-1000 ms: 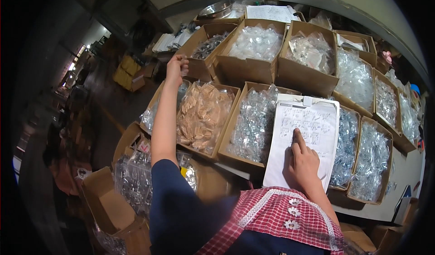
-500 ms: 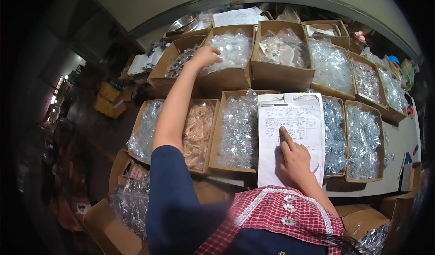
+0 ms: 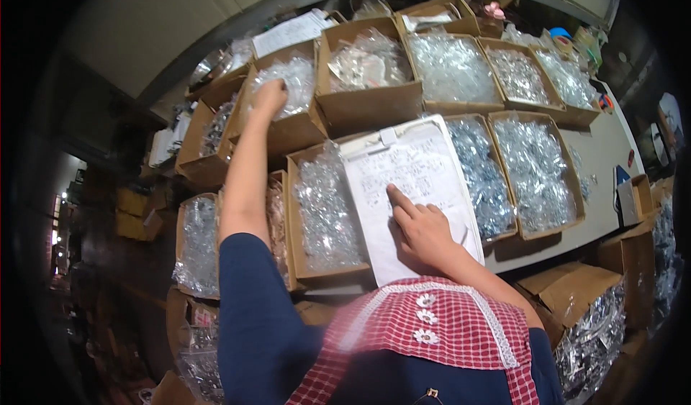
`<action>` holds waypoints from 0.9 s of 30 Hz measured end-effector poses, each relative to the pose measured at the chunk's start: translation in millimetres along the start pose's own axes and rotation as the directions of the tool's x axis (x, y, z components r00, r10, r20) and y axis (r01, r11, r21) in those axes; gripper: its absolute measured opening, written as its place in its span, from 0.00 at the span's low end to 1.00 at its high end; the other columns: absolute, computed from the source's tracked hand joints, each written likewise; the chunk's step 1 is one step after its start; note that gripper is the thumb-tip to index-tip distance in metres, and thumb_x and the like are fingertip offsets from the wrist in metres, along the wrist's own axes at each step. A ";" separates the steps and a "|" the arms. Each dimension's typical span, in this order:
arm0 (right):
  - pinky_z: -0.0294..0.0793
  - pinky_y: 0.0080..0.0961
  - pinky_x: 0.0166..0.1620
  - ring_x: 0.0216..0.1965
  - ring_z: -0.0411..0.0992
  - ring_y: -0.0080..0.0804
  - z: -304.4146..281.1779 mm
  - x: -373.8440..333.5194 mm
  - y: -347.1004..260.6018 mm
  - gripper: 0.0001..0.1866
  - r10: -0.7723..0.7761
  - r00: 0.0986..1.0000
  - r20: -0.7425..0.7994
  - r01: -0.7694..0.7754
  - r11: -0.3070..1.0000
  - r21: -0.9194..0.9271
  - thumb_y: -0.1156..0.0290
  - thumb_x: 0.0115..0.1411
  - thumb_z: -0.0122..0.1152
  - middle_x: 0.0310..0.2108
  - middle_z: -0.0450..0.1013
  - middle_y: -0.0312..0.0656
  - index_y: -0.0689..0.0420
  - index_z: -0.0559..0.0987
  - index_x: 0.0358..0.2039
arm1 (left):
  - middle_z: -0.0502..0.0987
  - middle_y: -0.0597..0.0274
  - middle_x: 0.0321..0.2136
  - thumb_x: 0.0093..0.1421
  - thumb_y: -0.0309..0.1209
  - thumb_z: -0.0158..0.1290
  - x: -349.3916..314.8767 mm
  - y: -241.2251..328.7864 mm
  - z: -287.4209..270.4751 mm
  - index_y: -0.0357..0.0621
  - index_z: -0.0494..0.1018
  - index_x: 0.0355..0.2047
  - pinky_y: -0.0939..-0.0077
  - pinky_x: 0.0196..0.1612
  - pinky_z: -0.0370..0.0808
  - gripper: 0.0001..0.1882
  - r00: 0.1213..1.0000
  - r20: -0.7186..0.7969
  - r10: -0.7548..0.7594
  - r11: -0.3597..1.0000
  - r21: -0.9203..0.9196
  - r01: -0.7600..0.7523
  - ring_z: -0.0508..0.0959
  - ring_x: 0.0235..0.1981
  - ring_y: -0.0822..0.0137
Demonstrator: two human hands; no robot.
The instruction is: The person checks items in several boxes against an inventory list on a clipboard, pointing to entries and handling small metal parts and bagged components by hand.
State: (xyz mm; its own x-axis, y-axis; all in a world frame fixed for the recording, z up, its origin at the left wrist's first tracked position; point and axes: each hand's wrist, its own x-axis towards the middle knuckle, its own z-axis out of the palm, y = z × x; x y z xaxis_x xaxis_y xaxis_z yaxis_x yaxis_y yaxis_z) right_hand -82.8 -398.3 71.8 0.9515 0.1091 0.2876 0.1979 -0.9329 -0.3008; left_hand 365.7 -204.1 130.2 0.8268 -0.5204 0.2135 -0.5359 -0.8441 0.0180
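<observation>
My left hand (image 3: 270, 97) reaches into a cardboard box of clear plastic bags (image 3: 294, 81) in the back row. Its fingers are curled down at the bags, and their tips are hidden. A white clipboard (image 3: 469, 202) with a handwritten sheet (image 3: 385, 243) leans over the front boxes. On the sheet rests the index fingertip of my right hand (image 3: 423, 232), stretched out, with the other fingers bent and nothing visible in them. Beside that wrist a thin, pen-like thing (image 3: 464, 234) shows at the clipboard's edge.
Two rows of open boxes hold bagged small parts, including a front box of silvery bags (image 3: 327, 211) and one of bluish bags (image 3: 481, 175). Papers (image 3: 291, 31) lie behind. Another open box (image 3: 590, 340) stands low at the right, near the pale table (image 3: 612, 146).
The view has shifted, so the boxes sit further left and the clipboard tilts. My left hand has lowered among the bags and its fingers have curled. My right index finger still points at the sheet.
</observation>
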 end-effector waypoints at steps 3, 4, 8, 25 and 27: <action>0.73 0.34 0.41 0.32 0.75 0.37 -2.6 -1.1 -2.8 0.15 -0.016 1.000 -0.001 0.016 1.000 -0.007 0.70 0.47 0.64 0.67 0.62 0.47 0.58 0.76 0.37 | 0.82 0.45 0.35 0.56 0.38 0.57 -17.7 -14.1 -13.4 0.45 0.82 0.37 0.57 0.43 0.77 0.13 0.995 -0.099 -0.025 0.998 -0.056 0.019 0.81 0.39 0.46; 0.73 0.34 0.41 0.32 0.75 0.37 -3.0 -0.4 -2.4 0.15 -0.013 1.000 -0.001 0.013 1.000 -0.006 0.70 0.47 0.64 0.67 0.62 0.47 0.58 0.76 0.37 | 0.82 0.46 0.33 0.55 0.39 0.57 -22.6 -13.9 -17.4 0.46 0.82 0.36 0.57 0.42 0.77 0.13 0.988 -0.149 -0.048 0.995 -0.095 0.034 0.82 0.38 0.46; 0.74 0.33 0.38 0.30 0.75 0.37 -4.7 0.0 -5.8 0.13 -0.040 0.999 -0.035 0.041 0.999 0.008 0.70 0.52 0.61 0.66 0.63 0.45 0.57 0.75 0.38 | 0.83 0.52 0.30 0.52 0.44 0.62 -40.2 -33.9 -34.1 0.47 0.84 0.35 0.63 0.41 0.77 0.16 0.943 -0.241 -0.232 0.936 -0.321 0.148 0.83 0.34 0.52; 0.73 0.39 0.40 0.30 0.76 0.42 -7.8 1.9 -4.4 0.09 -0.032 0.999 -0.035 0.036 0.995 0.094 0.70 0.54 0.58 0.64 0.64 0.49 0.61 0.73 0.34 | 0.81 0.66 0.29 0.59 0.32 0.61 -118.1 51.2 -103.4 0.35 0.82 0.34 0.82 0.38 0.71 0.11 0.964 -0.086 -0.253 0.438 -0.898 0.035 0.76 0.32 0.77; 0.74 0.40 0.40 0.30 0.75 0.43 -5.6 1.0 -4.0 0.09 -0.029 0.999 -0.044 0.035 0.992 0.125 0.70 0.55 0.58 0.64 0.64 0.51 0.61 0.73 0.35 | 0.81 0.66 0.29 0.60 0.33 0.61 -123.6 64.4 -107.0 0.34 0.82 0.34 0.83 0.38 0.70 0.11 0.977 -0.022 -0.214 0.406 -0.911 0.068 0.76 0.32 0.77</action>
State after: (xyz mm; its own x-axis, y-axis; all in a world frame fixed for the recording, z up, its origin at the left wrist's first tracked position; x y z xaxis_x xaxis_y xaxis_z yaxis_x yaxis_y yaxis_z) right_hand -83.9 -396.3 78.4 0.9340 0.1214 0.3360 0.2586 -0.8785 -0.4017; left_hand 210.7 -180.3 209.4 0.9183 -0.3247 0.2265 -0.3172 -0.2607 0.9118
